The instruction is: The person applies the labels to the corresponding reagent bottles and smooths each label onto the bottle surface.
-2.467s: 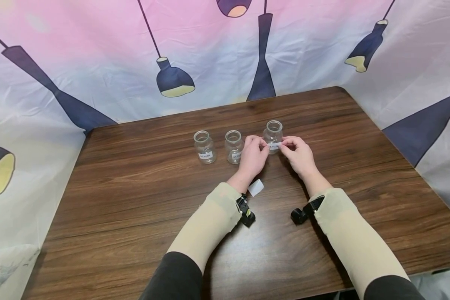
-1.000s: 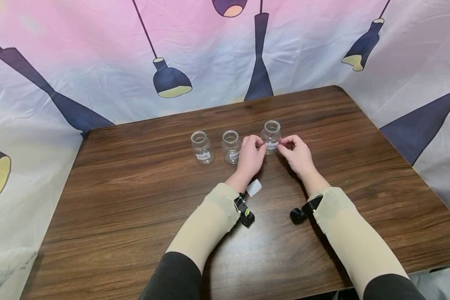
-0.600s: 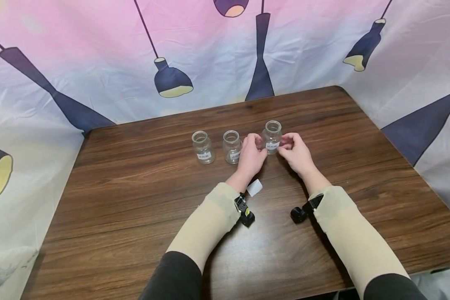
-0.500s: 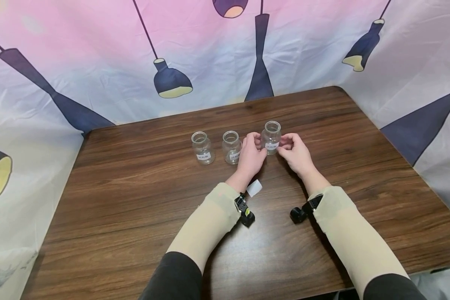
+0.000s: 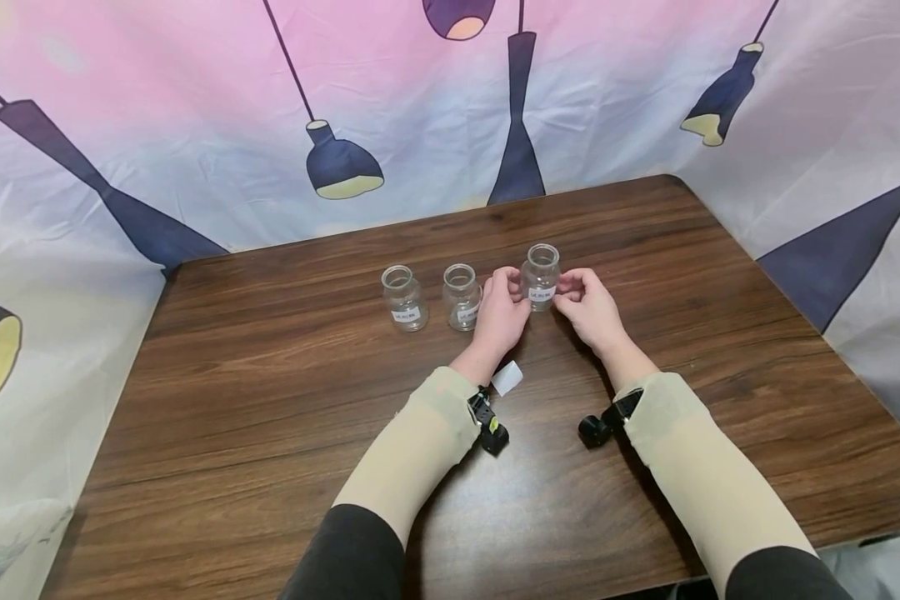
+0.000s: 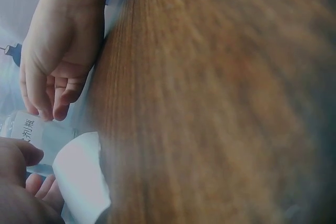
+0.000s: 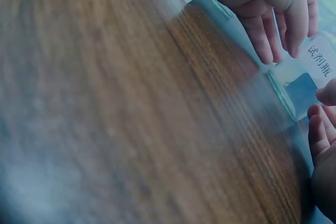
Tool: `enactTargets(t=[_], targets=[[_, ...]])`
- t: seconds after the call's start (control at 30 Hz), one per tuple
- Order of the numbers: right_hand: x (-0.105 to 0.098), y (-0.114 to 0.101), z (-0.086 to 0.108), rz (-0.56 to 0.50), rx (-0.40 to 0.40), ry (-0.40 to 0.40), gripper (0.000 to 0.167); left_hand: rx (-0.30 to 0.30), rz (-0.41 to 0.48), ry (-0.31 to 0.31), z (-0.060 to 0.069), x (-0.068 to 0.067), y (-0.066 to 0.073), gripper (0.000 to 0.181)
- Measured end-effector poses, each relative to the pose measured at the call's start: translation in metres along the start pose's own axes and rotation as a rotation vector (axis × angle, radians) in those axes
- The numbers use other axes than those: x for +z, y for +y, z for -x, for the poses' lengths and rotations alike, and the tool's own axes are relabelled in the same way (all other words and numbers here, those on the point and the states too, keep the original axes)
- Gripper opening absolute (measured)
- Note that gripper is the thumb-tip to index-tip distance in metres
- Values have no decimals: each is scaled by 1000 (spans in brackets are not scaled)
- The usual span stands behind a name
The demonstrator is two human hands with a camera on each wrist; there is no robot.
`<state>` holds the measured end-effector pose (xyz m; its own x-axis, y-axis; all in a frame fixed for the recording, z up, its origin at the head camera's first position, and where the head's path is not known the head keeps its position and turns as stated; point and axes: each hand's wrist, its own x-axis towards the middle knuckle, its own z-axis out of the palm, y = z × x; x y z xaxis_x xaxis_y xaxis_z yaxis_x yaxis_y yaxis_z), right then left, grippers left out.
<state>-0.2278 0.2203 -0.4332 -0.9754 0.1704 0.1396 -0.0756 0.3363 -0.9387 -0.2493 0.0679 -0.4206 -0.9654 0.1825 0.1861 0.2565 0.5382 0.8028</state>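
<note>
A clear glass jar (image 5: 542, 265) stands upright and uncapped on the table, a white label with dark writing across its front. My left hand (image 5: 501, 312) holds its left side, thumb toward the front and fingers reaching behind. From the right, my right hand (image 5: 592, 308) holds it likewise with thumb and curled fingers. In the right wrist view, the right thumb lies near the edge of the label (image 7: 318, 62). Left of my hands stand two more labelled glass jars, a middle jar (image 5: 461, 293), partly hidden by the left hand, and a left jar (image 5: 405, 296).
A small white piece of paper (image 5: 507, 378) lies on the wooden table (image 5: 270, 417) beside my left wrist. Wrist cameras are strapped to both forearms. A printed curtain (image 5: 217, 158) hangs behind the table and along its sides.
Both hands have gone from pinching at the label's two ends to holding the jar's sides, with fingers spread farther behind it. The label now lies on the jar. The other jars have stayed put.
</note>
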Motion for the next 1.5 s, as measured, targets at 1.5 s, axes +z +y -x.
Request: enactTargets(t=[1.5], targets=[[-3, -6, 9, -165, -81, 115, 40, 92, -36, -104, 32, -29, 26, 63]])
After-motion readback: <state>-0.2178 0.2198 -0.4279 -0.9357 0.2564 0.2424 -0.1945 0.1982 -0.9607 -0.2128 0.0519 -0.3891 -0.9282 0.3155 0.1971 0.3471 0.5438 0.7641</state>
